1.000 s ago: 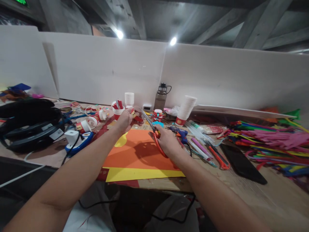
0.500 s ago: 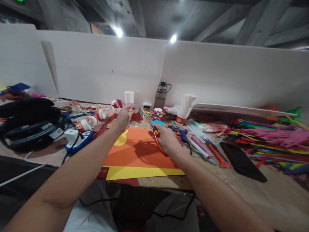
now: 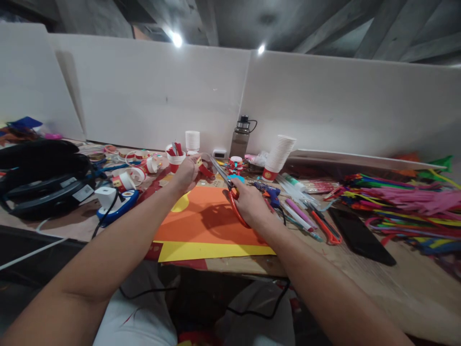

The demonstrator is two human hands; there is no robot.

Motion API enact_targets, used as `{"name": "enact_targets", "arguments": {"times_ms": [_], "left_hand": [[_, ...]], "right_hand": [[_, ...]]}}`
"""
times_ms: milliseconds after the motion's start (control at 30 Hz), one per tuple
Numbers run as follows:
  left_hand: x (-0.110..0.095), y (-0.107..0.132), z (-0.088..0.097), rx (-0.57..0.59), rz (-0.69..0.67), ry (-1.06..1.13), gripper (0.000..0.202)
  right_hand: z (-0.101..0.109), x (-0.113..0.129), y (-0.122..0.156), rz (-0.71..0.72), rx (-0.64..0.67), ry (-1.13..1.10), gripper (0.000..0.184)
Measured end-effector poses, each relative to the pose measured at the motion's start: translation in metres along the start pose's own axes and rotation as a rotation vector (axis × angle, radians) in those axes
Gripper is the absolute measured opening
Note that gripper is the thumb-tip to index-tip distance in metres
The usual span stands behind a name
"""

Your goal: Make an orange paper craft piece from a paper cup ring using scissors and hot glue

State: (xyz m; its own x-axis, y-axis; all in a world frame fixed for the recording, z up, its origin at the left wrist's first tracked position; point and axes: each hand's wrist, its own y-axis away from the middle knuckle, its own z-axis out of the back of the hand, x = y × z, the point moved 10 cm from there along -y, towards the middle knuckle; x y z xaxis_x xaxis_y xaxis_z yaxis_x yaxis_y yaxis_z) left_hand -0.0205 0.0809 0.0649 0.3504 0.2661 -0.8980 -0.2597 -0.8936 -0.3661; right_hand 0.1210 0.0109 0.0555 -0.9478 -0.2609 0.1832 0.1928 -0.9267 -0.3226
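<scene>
Head view: the left hand (image 3: 187, 173) is holding a small red cup piece (image 3: 206, 172) up off the table (image 3: 360, 283), above the far edge of the orange sheet (image 3: 201, 218). Its fingers are curling closed around the piece, and the red end is sticking out toward the right. Lifted like this, the piece is sitting clear of the paper and level with the blades, probably so both sides of it are reachable.

The right hand (image 3: 248, 204) is gripping the scissors (image 3: 225, 185), with fingers through the orange handles and wrapped narrowly around them. The blades are pointing up and to the left, with their tip arriving right at the piece. How far apart the blades are standing is too fine to tell.

The orange sheet is lying over a yellow sheet (image 3: 201, 251) directly in front of the person, seemingly serving as a work mat under both hands. A glue gun (image 3: 268, 192) is lying just beside the right hand, with a stack of cups (image 3: 279, 156) farther back and a phone (image 3: 360, 235) well to the right.
</scene>
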Motion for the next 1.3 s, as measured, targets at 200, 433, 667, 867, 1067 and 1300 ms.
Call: {"name": "enact_targets", "arguments": {"times_ms": [200,433,667,867,1067,1300], "left_hand": [[0.000,0.001,0.000,0.005,0.020,-0.035,0.022],[-0.008,0.003,-0.004,0.034,-0.005,-0.058,0.022],[-0.006,0.003,-0.002,0.015,0.041,-0.074,0.022],[-0.015,0.000,0.012,-0.073,-0.085,-0.062,0.018],[-0.011,0.001,0.004,-0.042,-0.057,-0.053,0.015],[-0.008,0.002,0.000,-0.023,-0.010,-0.035,0.016]], "right_hand": [[0.000,0.000,-0.001,0.016,-0.020,-0.016,0.038],[0.001,0.001,-0.001,0.042,-0.035,-0.044,0.038],[0.005,0.001,0.000,0.045,-0.056,-0.052,0.036],[0.004,0.000,-0.002,0.057,-0.050,-0.043,0.037],[0.004,0.002,0.001,0.064,-0.051,-0.027,0.040],[0.003,-0.001,-0.002,0.056,-0.054,0.020,0.042]]}}
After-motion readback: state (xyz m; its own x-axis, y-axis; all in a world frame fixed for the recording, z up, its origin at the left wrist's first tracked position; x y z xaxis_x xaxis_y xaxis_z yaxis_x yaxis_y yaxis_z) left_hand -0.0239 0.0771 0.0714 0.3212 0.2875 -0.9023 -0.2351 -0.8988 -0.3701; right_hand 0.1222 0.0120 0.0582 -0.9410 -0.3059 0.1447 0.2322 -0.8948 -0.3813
